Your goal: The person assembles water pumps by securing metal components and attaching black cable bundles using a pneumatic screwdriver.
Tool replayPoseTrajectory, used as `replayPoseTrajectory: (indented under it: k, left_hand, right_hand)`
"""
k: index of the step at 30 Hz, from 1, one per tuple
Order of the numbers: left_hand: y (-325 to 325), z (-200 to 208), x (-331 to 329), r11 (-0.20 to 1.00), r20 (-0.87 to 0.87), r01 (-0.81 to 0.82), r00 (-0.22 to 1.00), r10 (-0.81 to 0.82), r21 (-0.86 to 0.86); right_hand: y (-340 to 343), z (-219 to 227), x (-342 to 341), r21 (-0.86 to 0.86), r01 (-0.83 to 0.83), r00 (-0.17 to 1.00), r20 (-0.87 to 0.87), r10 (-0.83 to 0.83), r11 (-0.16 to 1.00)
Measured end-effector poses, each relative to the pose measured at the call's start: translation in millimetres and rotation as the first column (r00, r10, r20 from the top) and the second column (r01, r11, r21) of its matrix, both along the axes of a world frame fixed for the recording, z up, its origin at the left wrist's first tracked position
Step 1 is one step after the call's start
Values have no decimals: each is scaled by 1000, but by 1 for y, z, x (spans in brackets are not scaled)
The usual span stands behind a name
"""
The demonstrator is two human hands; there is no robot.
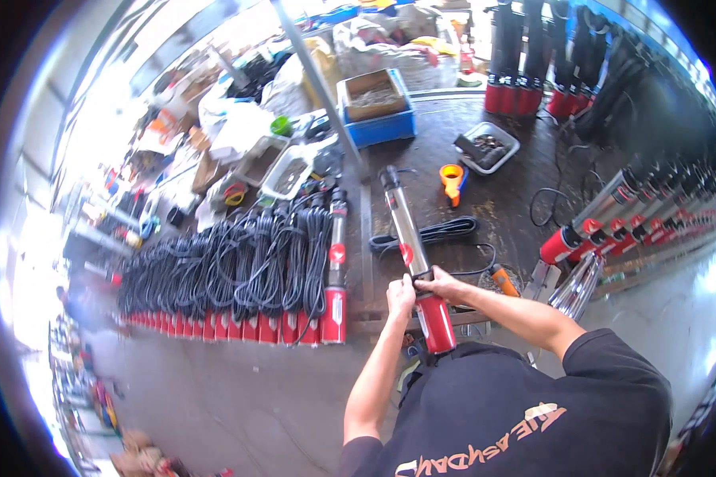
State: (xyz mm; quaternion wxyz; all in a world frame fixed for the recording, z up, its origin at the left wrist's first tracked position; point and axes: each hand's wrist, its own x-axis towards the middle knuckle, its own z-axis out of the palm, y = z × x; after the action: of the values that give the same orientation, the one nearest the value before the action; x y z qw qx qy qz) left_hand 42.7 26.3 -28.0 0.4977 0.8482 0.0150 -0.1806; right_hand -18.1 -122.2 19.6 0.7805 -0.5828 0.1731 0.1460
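Note:
A long submersible pump [404,219] with a silver tube, a black top end and a red lower body lies tilted over the table edge, its red end against my front. At the dark collar between tube and red body, my left hand [401,297] grips from the left, fingers closed. My right hand [443,286] closes on the same collar from the right, thumb near the other hand. What the fingertips press on is too small to make out. Behind the tube rests a coiled black cable [447,230]. An orange-handled tool [503,281] lies right of my right hand.
Left, a long row of red-ended pumps [335,314] carries bundled black cables [250,262]. Right stand more silver-and-red pumps [561,244]. Farther back are a white tray of small parts [511,156], an orange-and-blue ring-shaped item [452,181] and a blue bin [390,127]. A metal post [318,79] rises nearby.

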Motion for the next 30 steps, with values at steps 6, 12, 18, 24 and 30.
replayPoseTrajectory:
  k: [6, 12, 18, 24, 30]
  left_hand:
    - [-17, -7, -14, 947, 40, 150, 985, -167, 285]
    - [-23, 23, 10, 871, -195, 380, 923, -333, 310]
    - [-3, 23, -16, 942, 3, 320, 947, -322, 106]
    - [-24, 9, -66, 1000, 434, 31, 901, -28, 1]
    - [-37, 30, -97, 770, 545, 45, 679, -491, 637]
  right_hand:
    - [-1, -77, -28, -276, 94, 994, -26, -105, 957]
    - [-7, -84, -26, -555, -56, 995, -100, 1, 830]
    - [-38, -73, -28, 216, -42, 997, -52, 55, 975]
    - [-33, -99, -20, -362, -58, 996, 47, 81, 930]
    - [-38, -68, -11, -558, -190, 973, 0, 230, 808]
